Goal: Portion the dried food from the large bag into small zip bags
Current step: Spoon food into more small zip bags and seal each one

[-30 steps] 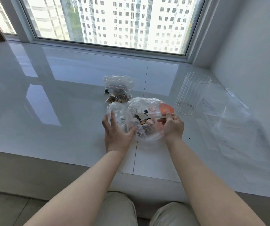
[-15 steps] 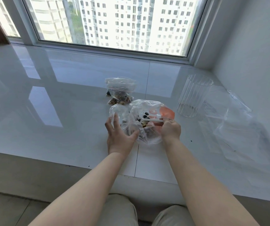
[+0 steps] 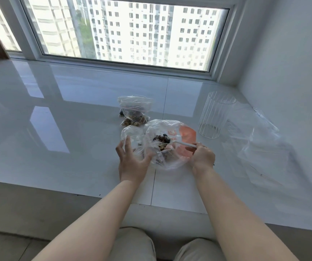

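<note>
A large clear plastic bag (image 3: 172, 159) with an orange patch lies open on the white ledge in front of me, with dark and tan dried food inside. My right hand (image 3: 202, 157) pinches the handle of a white plastic spoon (image 3: 179, 143), whose bowl carries a heap of dried food above the bag's opening. My left hand (image 3: 132, 161) grips the left side of the bag, thumb on the plastic, fingers spread. Behind the bag stand two small zip bags (image 3: 135, 112) with dried food in their bottoms.
A ribbed clear glass tumbler (image 3: 214, 115) stands to the right of the large bag. Loose clear plastic bags (image 3: 260, 144) lie flat by the right wall. The glossy white ledge (image 3: 66, 129) ends at a window behind and a front edge near my knees.
The spoon has come up out of the bag's depth with a load of dried food and now sits higher at the opening. My left hand stays on the bag's left side.
</note>
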